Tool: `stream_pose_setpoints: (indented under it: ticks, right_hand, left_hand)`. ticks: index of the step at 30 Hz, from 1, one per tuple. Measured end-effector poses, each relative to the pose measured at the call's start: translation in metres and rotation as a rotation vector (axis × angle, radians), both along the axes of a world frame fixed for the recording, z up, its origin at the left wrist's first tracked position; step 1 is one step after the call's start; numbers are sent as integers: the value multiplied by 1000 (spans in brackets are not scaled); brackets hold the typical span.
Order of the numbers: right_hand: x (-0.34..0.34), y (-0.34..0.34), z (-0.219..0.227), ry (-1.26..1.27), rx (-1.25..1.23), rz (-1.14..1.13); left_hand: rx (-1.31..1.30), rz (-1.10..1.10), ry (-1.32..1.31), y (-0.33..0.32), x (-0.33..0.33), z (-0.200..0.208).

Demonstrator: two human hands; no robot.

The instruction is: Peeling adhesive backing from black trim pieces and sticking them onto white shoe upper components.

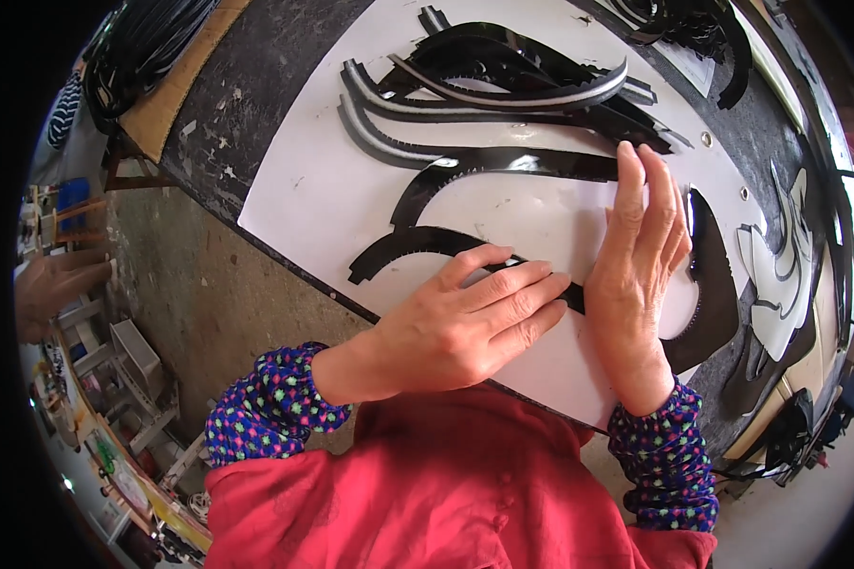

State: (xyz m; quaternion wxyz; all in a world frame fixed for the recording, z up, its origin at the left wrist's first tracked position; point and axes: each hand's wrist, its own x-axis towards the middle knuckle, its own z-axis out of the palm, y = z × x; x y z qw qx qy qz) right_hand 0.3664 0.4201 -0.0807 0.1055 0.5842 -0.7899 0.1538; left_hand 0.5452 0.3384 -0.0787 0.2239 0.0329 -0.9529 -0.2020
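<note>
Head view, the only one: left hand (455, 327) lies flat, fingers (517, 284) stretched out and together, pressing a curved black strip (403, 248) down onto the white sheet (304, 204); nothing is pinched, the palm and pads just pin it. Right hand (640, 256) stands on its edge just beside the left fingertips, fingers straight and open, tips reaching up to touch a longer black strip (503, 163) that arcs across the sheet above. The pinned strip sits near the sheet's lower edge, close to the body, its left end free and its right end hidden under the hands. More curved strips, some white-edged, form a pile (503, 81) at the sheet's far side, well apart from the hands. A wide black toothed piece (716, 284) lies just right of the right hand, white cutouts (778, 275) beyond it. The sheet rests on a dark tabletop (256, 85). Another person's hand (57, 284) shows at the far left, away from the work. To do this well, I'd judge: keep the left hand's pressure even along the curve so the strip doesn't spring or skid, smooth from the held end outward, and let the right hand's edge act as a stop so the strip keeps its line with the arc above it. Whether it is glued cannot be told.
</note>
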Motion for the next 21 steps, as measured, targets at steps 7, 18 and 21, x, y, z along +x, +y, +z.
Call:
stream_pose_setpoints:
  ticks: [7, 18, 21]
  right_hand:
    - [10, -2, 1, 114, 69, 6]
    - [-42, 32, 11, -1090, -530, -98]
    - [-71, 99, 22, -87, -198, -290]
  left_hand:
    - [249, 62, 160, -9, 3, 1]
    - [216, 225, 335, 5, 9, 5]
    - [248, 134, 321, 41, 11, 8]
